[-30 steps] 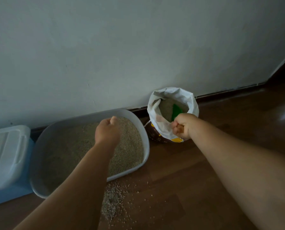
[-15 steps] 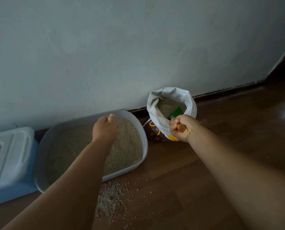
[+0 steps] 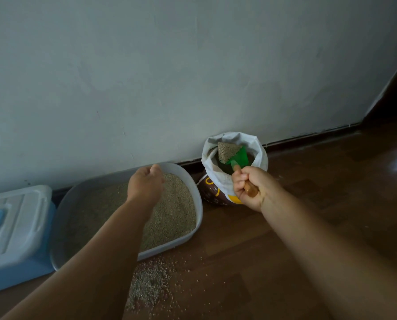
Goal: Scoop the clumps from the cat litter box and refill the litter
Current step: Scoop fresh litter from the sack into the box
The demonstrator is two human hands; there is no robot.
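Note:
A grey litter box (image 3: 194,190) full of tan litter sits on the floor against the wall. My left hand (image 3: 145,184) hovers over its far right part, fingers loosely curled, holding nothing I can see. To the right stands an open litter bag (image 3: 222,181) with a rolled white rim. My right hand (image 3: 253,188) grips the orange handle of a green scoop (image 3: 238,158). The scoop is lifted above the bag's mouth and heaped with litter.
A blue bin with a white lid (image 3: 15,225) stands left of the box. Spilled litter (image 3: 149,285) lies on the wooden floor in front of the box. The white wall runs behind everything; dark floor stretches to the right.
The scoop has come up out of the bag with a heap of litter on it. My left hand stays over the box.

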